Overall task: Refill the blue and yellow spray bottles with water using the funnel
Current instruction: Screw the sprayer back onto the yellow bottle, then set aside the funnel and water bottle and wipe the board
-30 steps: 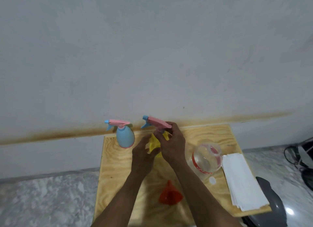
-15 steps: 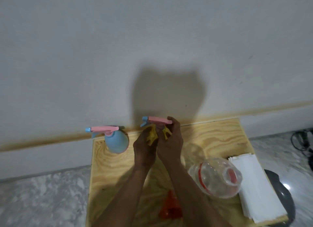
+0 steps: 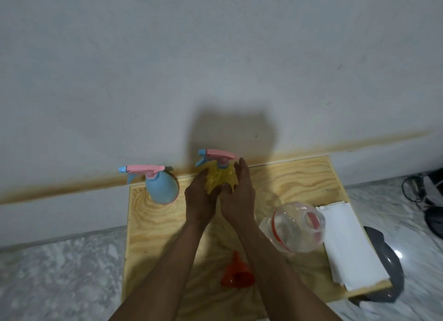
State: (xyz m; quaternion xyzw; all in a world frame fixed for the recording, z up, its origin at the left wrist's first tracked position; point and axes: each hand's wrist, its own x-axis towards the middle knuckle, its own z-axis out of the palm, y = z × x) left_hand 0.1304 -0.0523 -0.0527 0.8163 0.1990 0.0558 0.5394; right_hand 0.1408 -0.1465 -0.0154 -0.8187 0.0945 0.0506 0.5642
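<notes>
Right hand (image 3: 237,196) off the pink spray head now, dropped to cup yellow bottle (image 3: 219,180) with left hand (image 3: 200,198) near table's back edge. Cap still on; blue bottle (image 3: 161,187) back-left, funnel (image 3: 237,274) front, untouched.

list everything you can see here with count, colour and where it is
yellow spray bottle: 1, yellow with pink and blue head, table back centre, between both hands
blue spray bottle: 1, blue with pink head, table back left
funnel: 1, red-orange, front centre, lying on the table
water bottle: 1, clear with red band, right of the arms
paper sheets: 1 stack, white, table right edge
table: 1, light wood, against the wall
left hand: on the yellow bottle
right hand: on the yellow bottle
</notes>
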